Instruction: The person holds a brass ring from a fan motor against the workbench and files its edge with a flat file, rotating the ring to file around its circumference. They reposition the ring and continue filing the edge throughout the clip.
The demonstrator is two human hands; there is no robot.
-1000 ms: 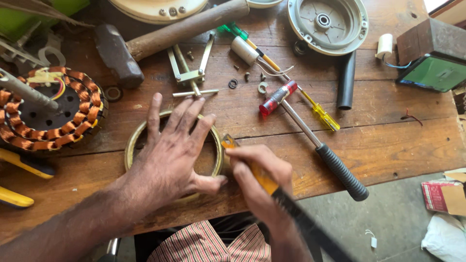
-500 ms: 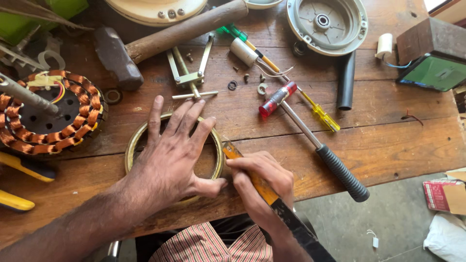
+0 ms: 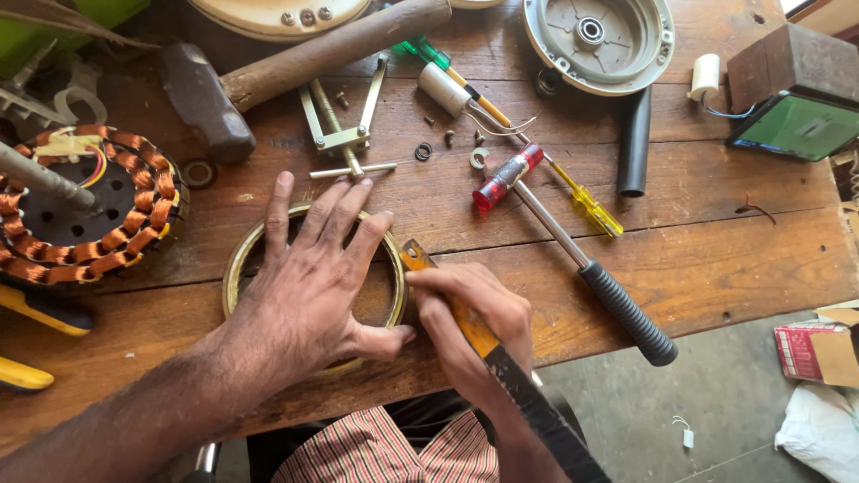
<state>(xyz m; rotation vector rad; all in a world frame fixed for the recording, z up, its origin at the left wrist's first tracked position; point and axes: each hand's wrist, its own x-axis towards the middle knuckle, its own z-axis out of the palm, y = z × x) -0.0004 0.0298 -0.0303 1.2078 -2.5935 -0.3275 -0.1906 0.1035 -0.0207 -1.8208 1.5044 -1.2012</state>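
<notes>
On the bench, near edge: brass-coloured metal ring (image 3: 234, 268) lies flat, both hands at it.
L hand (image 3: 313, 277): spread wide, palm down over the ring, fingers fanned across its opening, thumb out to the R at the ring's near-right rim. Grips nothing, just presses flat.
R hand (image 3: 470, 317): curled tight round an orange-and-black tool (image 3: 483, 344), fingers wrapped over the orange part; black part runs down past the wrist toward the lap.
Tool tip: orange end touches the ring's right rim, just beside the L thumb.
Left of ring: round stator w/ copper windings (image 3: 89, 206), close to the ring but apart; grey shaft sticks out of its middle.
Behind ring: small metal puller (image 3: 344, 134), then a big wooden-handled hammer (image 3: 295, 63) lying slantwise.
R of hands: red-headed tool w/ black ribbed grip (image 3: 573, 246) lying diagonal, grip end at bench edge; yellow-handled screwdriver (image 3: 586, 204) crosses beside it.
Far R corner: grey round motor cover (image 3: 626, 54), black tube (image 3: 635, 143) just below it.
Scattered mid-bench: small washers, screws.
</notes>
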